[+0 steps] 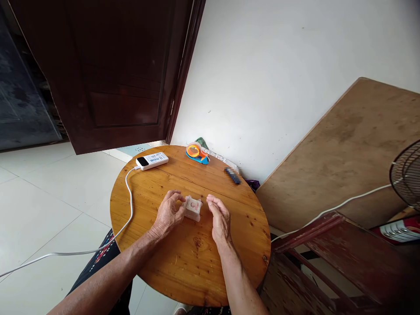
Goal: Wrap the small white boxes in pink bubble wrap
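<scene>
A small clear plastic box with something pinkish inside stands near the middle of the round wooden table. My left hand rests on the table against the box's left side, thumb and fingers curled onto it. My right hand hovers just right of the box, a small gap away, fingers loosely bent and apart, holding nothing.
A white power bank with a white cable lies at the table's far left. An orange-and-blue tape dispenser and a dark small object sit near the wall. A wooden board, a dark red bench and a fan stand to the right.
</scene>
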Tool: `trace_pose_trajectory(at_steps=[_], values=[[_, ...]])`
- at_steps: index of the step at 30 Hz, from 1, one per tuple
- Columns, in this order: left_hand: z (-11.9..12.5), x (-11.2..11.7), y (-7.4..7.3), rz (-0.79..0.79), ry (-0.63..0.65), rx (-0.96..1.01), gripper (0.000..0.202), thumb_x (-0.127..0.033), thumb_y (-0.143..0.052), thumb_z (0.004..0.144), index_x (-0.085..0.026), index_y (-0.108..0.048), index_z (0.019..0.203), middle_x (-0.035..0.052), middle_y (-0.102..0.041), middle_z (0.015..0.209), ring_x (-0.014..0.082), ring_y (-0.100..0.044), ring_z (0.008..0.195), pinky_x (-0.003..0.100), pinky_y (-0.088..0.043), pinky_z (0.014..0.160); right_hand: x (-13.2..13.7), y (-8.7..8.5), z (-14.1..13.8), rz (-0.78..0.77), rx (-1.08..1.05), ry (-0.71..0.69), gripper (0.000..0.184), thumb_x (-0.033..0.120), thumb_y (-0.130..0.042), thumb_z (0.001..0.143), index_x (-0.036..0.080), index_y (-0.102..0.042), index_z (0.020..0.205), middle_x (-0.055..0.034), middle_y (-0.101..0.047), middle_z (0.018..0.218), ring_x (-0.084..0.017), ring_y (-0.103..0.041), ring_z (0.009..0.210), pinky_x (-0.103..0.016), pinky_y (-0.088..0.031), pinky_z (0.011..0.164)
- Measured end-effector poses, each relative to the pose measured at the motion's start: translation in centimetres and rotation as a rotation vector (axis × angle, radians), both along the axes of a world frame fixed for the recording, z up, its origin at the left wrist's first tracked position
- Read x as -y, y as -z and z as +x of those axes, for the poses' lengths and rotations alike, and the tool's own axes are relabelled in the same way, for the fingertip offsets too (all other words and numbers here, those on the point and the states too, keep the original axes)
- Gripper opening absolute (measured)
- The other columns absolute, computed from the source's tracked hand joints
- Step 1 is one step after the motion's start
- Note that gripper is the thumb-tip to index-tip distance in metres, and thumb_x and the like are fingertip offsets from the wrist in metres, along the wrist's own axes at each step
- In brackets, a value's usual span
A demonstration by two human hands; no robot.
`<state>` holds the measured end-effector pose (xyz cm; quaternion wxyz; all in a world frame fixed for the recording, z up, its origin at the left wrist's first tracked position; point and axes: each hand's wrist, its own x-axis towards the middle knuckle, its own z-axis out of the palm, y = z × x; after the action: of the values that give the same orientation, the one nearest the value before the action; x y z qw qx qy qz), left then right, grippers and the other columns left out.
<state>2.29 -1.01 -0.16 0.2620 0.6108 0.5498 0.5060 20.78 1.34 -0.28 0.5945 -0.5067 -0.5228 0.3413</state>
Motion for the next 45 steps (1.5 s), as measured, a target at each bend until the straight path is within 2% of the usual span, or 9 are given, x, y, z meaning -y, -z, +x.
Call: trace_pose_trajectory(at_steps=[8, 12, 15, 21, 26, 31, 35, 39, 45], values=[[0.1, 0.2, 0.0, -0.026, 0.016, -0.001, 0.011, -0.017, -0.058, 0.079, -0.020, -0.064, 0.088, 0.0077, -0.060, 0.117, 0.0209, -0.064, 0.102, 0.030, -0.056, 0.077, 0.4, -0.3, 0.0, 0.011, 0.064, -0.059, 0.024, 0.036, -0.066, 0.078, 0.020, -0.074, 0.093, -0.0107, -0.070, 0.121, -0.028, -0.064, 0.113, -0.044, -0.051, 0.097], [0.1, 0.2, 0.1, -0.019, 0.034, -0.009, 0.019, -0.016, -0.057, 0.080, -0.020, -0.065, 0.096, 0.0084, -0.060, 0.119, 0.0217, -0.063, 0.105, 0.030, -0.056, 0.076, 0.9, -0.7, -0.2, -0.022, 0.197, -0.214, 0.041, 0.032, -0.065, 0.076, 0.025, -0.070, 0.115, -0.0072, -0.059, 0.139, -0.029, -0.060, 0.117, -0.042, -0.054, 0.090], [0.2, 0.2, 0.2, -0.019, 0.038, -0.035, 0.020, -0.018, -0.056, 0.081, -0.020, -0.066, 0.098, 0.0076, -0.061, 0.118, 0.0202, -0.064, 0.098, 0.031, -0.056, 0.077, 1.2, -1.0, -0.5, -0.023, 0.260, -0.295, 0.048, 0.029, -0.065, 0.074, 0.026, -0.066, 0.123, -0.0061, -0.057, 0.141, -0.028, -0.063, 0.113, -0.041, -0.053, 0.092], [0.4, 0.0, 0.3, -0.014, 0.030, -0.077, 0.017, -0.024, -0.060, 0.082, -0.020, -0.066, 0.097, 0.0083, -0.061, 0.116, 0.0211, -0.065, 0.099, 0.033, -0.056, 0.082, 1.1, -1.1, -0.8, 0.049, 0.339, -0.255, 0.037, 0.032, -0.066, 0.077, 0.025, -0.070, 0.113, -0.0070, -0.061, 0.134, -0.028, -0.060, 0.118, -0.042, -0.048, 0.100], [0.6, -0.1, 0.5, -0.024, 0.064, -0.067, 0.017, -0.024, -0.059, 0.083, -0.019, -0.065, 0.097, 0.0079, -0.063, 0.111, 0.0198, -0.065, 0.093, 0.032, -0.055, 0.079, 0.7, -0.9, -1.1, 0.047, 0.329, -0.217, 0.030, 0.033, -0.067, 0.078, 0.024, -0.072, 0.106, -0.0070, -0.064, 0.130, -0.026, -0.062, 0.113, -0.040, -0.050, 0.097], [0.7, 0.0, 0.6, -0.047, 0.108, 0.008, 0.020, -0.025, -0.058, 0.081, -0.019, -0.062, 0.099, 0.0076, -0.063, 0.107, 0.0204, -0.065, 0.092, 0.033, -0.055, 0.080, -0.3, -0.8, -1.7, 0.080, 0.249, -0.163, 0.016, 0.034, -0.064, 0.080, 0.020, -0.073, 0.081, -0.0104, -0.069, 0.117, -0.026, -0.063, 0.109, -0.038, -0.050, 0.094], [1.1, -0.1, 1.1, -0.055, 0.091, 0.084, 0.045, -0.022, -0.059, 0.075, -0.018, -0.055, 0.119, 0.0114, -0.062, 0.116, 0.0259, -0.061, 0.107, 0.041, -0.052, 0.092, -0.8, -1.6, -2.3, 0.053, 0.177, -0.147, 0.018, 0.037, -0.067, 0.078, 0.020, -0.071, 0.075, -0.0111, -0.071, 0.111, -0.027, -0.064, 0.103, -0.038, -0.051, 0.090], [1.3, -0.1, 1.5, -0.108, 0.129, 0.168, 0.081, -0.018, -0.058, 0.068, -0.010, -0.033, 0.144, 0.0202, -0.052, 0.136, 0.0307, -0.051, 0.127, 0.046, -0.041, 0.107, -1.1, -2.9, -2.7, -0.039, 0.090, -0.153, 0.022, 0.042, -0.069, 0.076, 0.021, -0.071, 0.078, -0.0095, -0.071, 0.115, -0.025, -0.065, 0.098, -0.036, -0.051, 0.085], [1.6, 0.2, 1.0, -0.200, 0.279, 0.325, 0.095, -0.022, -0.062, 0.065, -0.011, -0.023, 0.151, 0.0188, -0.046, 0.144, 0.0326, -0.049, 0.129, 0.046, -0.039, 0.108, -1.1, -4.3, -2.9, -0.093, 0.005, -0.136, 0.029, 0.046, -0.070, 0.076, 0.020, -0.073, 0.089, -0.0076, -0.073, 0.107, -0.023, -0.064, 0.096, -0.034, -0.050, 0.084]])
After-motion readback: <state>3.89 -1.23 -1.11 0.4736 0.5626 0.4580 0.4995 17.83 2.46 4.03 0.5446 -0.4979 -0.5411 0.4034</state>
